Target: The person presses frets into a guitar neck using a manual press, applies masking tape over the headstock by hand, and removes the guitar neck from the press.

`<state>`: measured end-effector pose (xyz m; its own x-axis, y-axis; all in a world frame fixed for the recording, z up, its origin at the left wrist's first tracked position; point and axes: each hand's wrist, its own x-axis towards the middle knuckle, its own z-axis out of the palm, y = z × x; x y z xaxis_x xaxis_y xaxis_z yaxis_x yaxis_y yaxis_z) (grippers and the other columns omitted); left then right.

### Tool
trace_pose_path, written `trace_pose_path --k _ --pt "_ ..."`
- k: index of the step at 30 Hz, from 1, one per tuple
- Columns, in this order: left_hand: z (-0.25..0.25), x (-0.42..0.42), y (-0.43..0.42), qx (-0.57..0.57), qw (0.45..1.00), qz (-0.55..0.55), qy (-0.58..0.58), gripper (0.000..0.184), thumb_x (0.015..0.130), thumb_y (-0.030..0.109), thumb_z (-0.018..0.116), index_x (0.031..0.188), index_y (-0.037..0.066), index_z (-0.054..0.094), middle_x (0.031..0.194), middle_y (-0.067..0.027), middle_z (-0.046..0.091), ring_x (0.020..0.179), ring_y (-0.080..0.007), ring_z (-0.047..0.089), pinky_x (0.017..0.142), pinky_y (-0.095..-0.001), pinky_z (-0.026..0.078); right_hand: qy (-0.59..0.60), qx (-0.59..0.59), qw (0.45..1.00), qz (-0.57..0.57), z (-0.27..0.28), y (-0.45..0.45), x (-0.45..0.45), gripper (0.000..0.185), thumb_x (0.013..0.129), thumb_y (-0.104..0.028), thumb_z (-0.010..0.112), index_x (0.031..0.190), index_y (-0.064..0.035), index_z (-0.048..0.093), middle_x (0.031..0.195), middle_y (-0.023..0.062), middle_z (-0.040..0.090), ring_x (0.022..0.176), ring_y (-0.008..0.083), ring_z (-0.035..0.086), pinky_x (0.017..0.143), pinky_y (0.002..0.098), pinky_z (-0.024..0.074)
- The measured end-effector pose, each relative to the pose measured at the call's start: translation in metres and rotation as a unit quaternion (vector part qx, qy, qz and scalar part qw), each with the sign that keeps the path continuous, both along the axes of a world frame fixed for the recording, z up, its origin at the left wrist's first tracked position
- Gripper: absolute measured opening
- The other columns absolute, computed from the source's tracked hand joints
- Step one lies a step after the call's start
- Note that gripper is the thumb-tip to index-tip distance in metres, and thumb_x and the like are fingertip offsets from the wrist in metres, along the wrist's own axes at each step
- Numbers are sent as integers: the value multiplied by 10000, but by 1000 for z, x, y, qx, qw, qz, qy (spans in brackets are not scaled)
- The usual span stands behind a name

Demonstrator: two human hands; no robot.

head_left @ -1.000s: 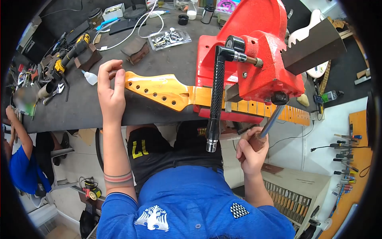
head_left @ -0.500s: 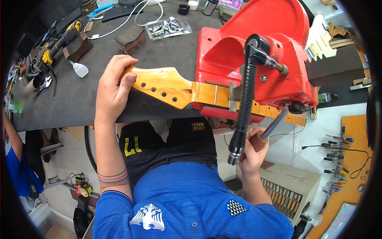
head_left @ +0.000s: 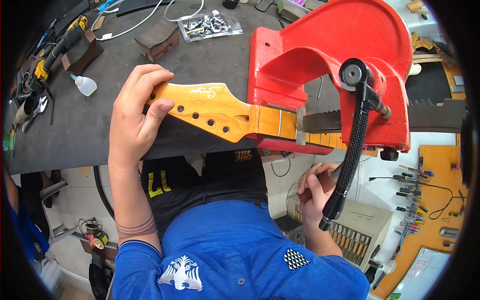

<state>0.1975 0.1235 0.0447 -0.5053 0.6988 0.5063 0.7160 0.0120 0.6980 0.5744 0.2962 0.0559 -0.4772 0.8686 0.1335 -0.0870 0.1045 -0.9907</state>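
A wooden guitar neck (head_left: 200, 107) lies along the bench's front edge, its fretted part running under a red press (head_left: 280, 65). My left hand (head_left: 137, 107) is wrapped round the end of the headstock. A metal block (head_left: 300, 126) sits over the fretboard beside the press. From the press's pinion hangs a black ratchet handle (head_left: 354, 155). Beyond it, my right hand (head_left: 317, 190) is closed round a brown wooden grip (head_left: 327, 181), partly hidden by the handle. A toothed steel bar (head_left: 435, 115) sticks out on the press's right.
On the dark bench (head_left: 215, 65) lie a bag of metal parts (head_left: 210, 26), brown blocks (head_left: 157, 40), a small white bottle (head_left: 85, 85) and a yellow-black power tool (head_left: 60, 47). Tools hang on an orange board (head_left: 435, 200) at the right. Another person's blue-clothed body (head_left: 22, 220) shows at left.
The view has shifted. The ratchet handle, press head and toothed bar have moved right relative to the neck. My left hand stays on the headstock, and my right hand still holds the wooden grip.
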Motion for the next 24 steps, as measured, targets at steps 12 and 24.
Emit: trace_pose_path --k 12,24 --pt "-6 -2 4 39 999 8 33 548 1028 510 762 1263 16 729 1237 -146 722 1047 -316 729 901 -390 579 -31 7 999 -38 -4 -4 1 293 996 -74 705 1184 -46 482 807 95 532 571 169 520 543 299 465" --pt "-6 -3 4 35 999 8 35 569 1004 515 787 1260 9 737 1226 -143 719 1010 -296 715 855 -368 564 -18 8 1000 2 -3 0 1 296 1000 -72 704 1193 -48 481 814 97 537 582 177 527 563 307 471"
